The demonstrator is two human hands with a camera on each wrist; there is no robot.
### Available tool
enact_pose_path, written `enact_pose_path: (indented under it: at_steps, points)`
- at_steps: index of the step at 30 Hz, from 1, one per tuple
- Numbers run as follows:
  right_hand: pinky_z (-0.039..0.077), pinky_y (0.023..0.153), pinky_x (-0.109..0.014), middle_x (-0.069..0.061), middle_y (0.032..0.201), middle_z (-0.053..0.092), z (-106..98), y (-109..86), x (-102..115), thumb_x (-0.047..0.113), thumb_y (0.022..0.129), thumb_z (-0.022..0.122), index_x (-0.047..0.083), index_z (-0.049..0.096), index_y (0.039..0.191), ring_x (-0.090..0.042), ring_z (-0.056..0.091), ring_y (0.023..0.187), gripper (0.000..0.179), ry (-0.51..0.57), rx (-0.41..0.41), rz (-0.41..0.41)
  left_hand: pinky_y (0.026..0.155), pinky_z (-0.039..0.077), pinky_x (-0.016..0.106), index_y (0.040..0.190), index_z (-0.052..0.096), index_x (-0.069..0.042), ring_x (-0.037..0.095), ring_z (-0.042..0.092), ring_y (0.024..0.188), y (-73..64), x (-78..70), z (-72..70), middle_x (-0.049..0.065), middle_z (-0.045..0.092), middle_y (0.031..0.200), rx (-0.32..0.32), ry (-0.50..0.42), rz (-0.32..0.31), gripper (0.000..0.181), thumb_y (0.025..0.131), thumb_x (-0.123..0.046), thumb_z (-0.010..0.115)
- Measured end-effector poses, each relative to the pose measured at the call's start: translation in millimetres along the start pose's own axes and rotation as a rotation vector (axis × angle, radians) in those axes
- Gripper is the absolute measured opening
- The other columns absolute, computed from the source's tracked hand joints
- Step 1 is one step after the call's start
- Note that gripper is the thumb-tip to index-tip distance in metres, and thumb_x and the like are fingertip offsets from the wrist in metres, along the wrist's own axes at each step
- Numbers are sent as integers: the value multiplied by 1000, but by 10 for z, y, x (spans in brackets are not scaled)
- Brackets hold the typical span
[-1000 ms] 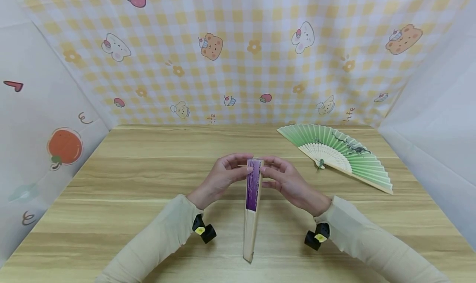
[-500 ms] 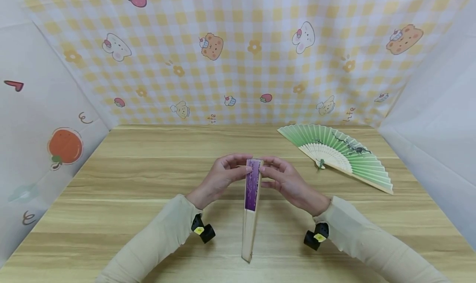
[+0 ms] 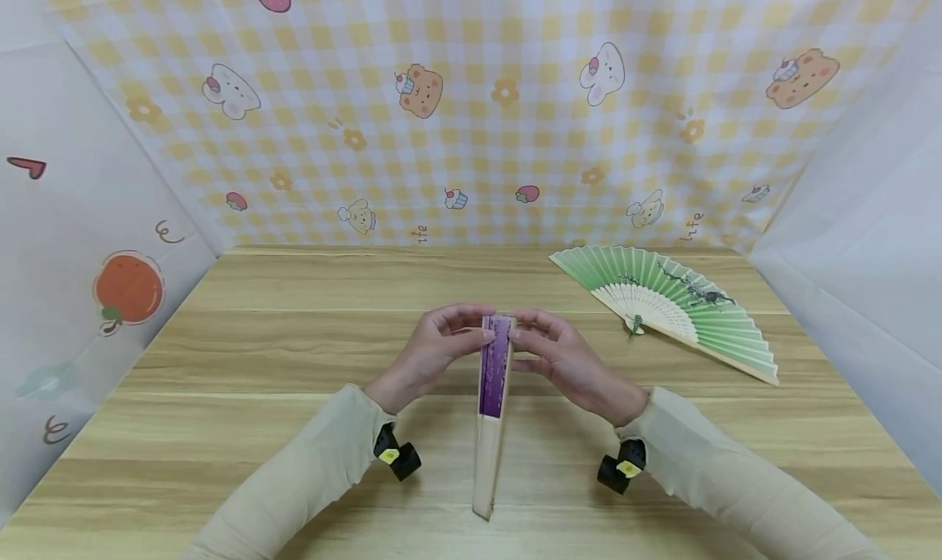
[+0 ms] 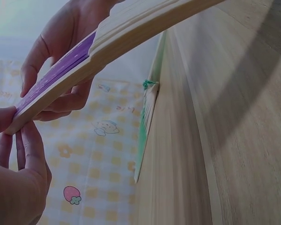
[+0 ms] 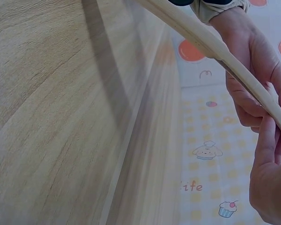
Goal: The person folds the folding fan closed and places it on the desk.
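Observation:
A folded hand fan (image 3: 495,380), purple paper at its far end and pale wooden ribs toward me, is held above the table in the head view. My left hand (image 3: 430,351) pinches its purple end from the left, thumb on top and fingers beneath. From the right, my right hand (image 3: 574,364) pinches the same end between thumb and fingers. Both wrist views show the fan slanting up off the wood, with the left hand (image 4: 21,178) and the right hand (image 5: 274,173) at its paper end. The fingertips under the fan are partly hidden.
An opened green fan (image 3: 673,298) with pale ribs and a green tassel lies at the back right of the wooden table (image 3: 294,323). A checked cloth (image 3: 471,118) hangs along the back edge, and white sheets (image 3: 66,217) close off both sides.
Both hands and the purple fan have shifted slightly to the left together. The hold on the fan looks the same, and the green fan stays where it was.

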State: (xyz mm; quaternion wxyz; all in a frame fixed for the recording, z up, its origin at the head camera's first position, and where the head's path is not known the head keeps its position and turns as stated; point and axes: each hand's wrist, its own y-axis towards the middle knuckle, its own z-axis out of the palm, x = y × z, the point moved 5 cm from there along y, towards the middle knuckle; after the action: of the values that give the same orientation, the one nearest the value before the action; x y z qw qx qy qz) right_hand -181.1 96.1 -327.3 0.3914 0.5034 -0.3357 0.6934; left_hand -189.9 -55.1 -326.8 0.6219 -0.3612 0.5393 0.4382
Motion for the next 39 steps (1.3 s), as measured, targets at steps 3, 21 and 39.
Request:
enact_pose_path:
  at_steps: [3, 21, 39]
  points:
    - [49, 78, -32, -1, 97, 57, 13, 15, -6, 7, 90, 48, 6, 50, 111, -12, 55, 89, 20, -4, -2, 3, 84, 46, 33, 115, 52, 4, 17, 55, 91, -6, -2, -22, 7, 55, 101, -6, 13, -8, 34, 81, -1, 58]
    - [46, 85, -41, -9, 104, 57, 201, 279, -70, 7, 89, 51, -2, 39, 125, -18, 57, 93, 39, -4, 26, 29, 87, 45, 33, 118, 49, 2, 18, 55, 94, -88, -36, -307, 8, 54, 103, -81, 58, -36, 37, 83, -5, 59]
    - [46, 85, -38, -16, 111, 55, 473, 639, -79, 10, 89, 53, 3, 44, 122, -22, 57, 94, 35, -42, 47, 68, 87, 45, 29, 122, 46, 1, 14, 53, 93, -151, -178, -707, 5, 52, 102, -148, 61, -84, 42, 83, -8, 60]
